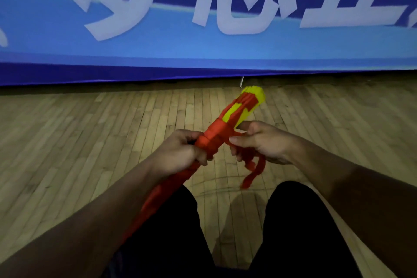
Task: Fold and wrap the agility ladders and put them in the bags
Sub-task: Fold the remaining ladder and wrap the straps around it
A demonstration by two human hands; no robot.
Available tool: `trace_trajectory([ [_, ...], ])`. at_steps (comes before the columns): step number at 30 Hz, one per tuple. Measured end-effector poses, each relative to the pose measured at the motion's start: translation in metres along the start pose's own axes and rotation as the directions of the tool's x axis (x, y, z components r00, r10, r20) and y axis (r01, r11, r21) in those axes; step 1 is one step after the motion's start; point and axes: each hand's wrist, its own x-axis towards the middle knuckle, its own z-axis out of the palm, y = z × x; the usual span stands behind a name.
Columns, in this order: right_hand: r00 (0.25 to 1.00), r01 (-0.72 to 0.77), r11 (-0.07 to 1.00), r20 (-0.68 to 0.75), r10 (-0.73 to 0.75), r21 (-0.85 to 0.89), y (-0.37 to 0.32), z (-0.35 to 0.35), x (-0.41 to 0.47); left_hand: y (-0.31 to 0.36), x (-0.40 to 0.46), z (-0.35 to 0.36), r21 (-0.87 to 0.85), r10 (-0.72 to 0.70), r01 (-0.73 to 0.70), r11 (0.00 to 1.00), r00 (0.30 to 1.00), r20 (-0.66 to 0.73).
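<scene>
blue banner (203,47) bears large white chinese characters, cropped, unreadable.

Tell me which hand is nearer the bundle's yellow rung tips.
Right. The right hand sits just below the yellow plastic rung tips, pinching the loose red strap; the left hand grips lower.

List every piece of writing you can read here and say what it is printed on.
Blue banner: large white Chinese characters, cut off at the top edge and blurred; not readable with certainty.
Folded ladder in the hands: no writing visible.
Wooden floor: no writing.
</scene>
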Motion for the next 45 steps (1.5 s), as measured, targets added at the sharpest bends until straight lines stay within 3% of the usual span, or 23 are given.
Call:
trace_trajectory([
  [3,0.998,0.037,0.966,0.039,-0.048,0.256,0.003,0.010,-0.002,0.004,0.000,-0.015,-0.211,-0.034,0.085,0.974,0.971,0.235],
  [6,0.996,0.088,0.964,-0.018,-0.086,0.251,0.007,0.018,0.002,0.006,-0.002,-0.016,-0.184,-0.070,0.134,0.974,0.946,0.316],
  [9,0.989,0.111,0.963,-0.123,-0.082,0.244,0.014,0.019,0.008,0.009,-0.003,-0.003,0.129,-0.025,0.008,0.992,0.991,0.133],
  [11,0.972,0.129,0.979,-0.215,-0.094,0.156,0.017,0.018,0.010,0.007,0.001,0.004,0.369,0.108,-0.075,0.926,0.992,-0.068],
  [12,0.959,0.141,0.984,-0.262,-0.108,0.108,0.018,0.017,0.010,0.006,0.003,0.004,0.391,0.139,-0.079,0.917,0.982,-0.129],
  [13,0.941,0.157,0.985,-0.313,-0.127,0.072,0.018,0.016,0.010,0.003,0.005,0.001,0.322,0.120,-0.071,0.944,0.984,-0.135],
  [15,0.901,0.202,0.979,-0.394,-0.179,0.017,0.015,0.014,0.010,-0.001,0.006,-0.006,0.020,0.026,-0.026,0.999,0.999,-0.018],
  [18,0.918,0.222,0.967,-0.362,-0.164,0.123,0.008,0.018,0.009,0.004,0.001,-0.008,-0.317,-0.065,0.108,0.942,0.987,0.144],
  [20,0.980,0.132,0.927,-0.189,-0.068,0.351,0.004,0.025,0.008,0.004,-0.001,-0.004,-0.397,-0.117,0.208,0.894,0.963,0.241],
  [22,0.999,0.033,0.885,-0.028,-0.023,0.465,-0.001,0.033,0.006,0.000,-0.005,0.000,-0.405,-0.140,0.306,0.861,0.910,0.391],
  [25,0.997,0.072,0.875,-0.044,-0.058,0.479,-0.001,0.041,0.006,-0.003,-0.011,0.006,-0.440,-0.156,0.434,0.786,0.829,0.538],
  [27,0.985,0.135,0.893,-0.155,-0.074,0.430,0.001,0.041,0.008,0.000,-0.011,0.007,-0.376,-0.186,0.375,0.848,0.873,0.452],
  [30,0.946,0.157,0.944,-0.317,-0.060,0.289,0.004,0.042,0.013,0.002,-0.005,0.001,-0.089,-0.155,0.171,0.981,0.975,0.158],
  [33,0.930,0.142,0.958,-0.365,-0.044,0.248,0.003,0.042,0.015,0.000,-0.006,0.001,0.130,-0.128,0.111,0.985,0.983,0.130],
  [38,0.979,0.049,0.935,-0.201,0.025,0.351,0.001,0.035,0.009,-0.004,-0.004,-0.003,-0.148,-0.108,0.100,0.984,0.993,-0.046],
  [45,0.979,0.040,0.961,-0.204,0.017,0.273,0.010,0.023,0.007,0.004,0.005,-0.009,-0.227,-0.095,0.062,0.972,0.986,-0.136],
])
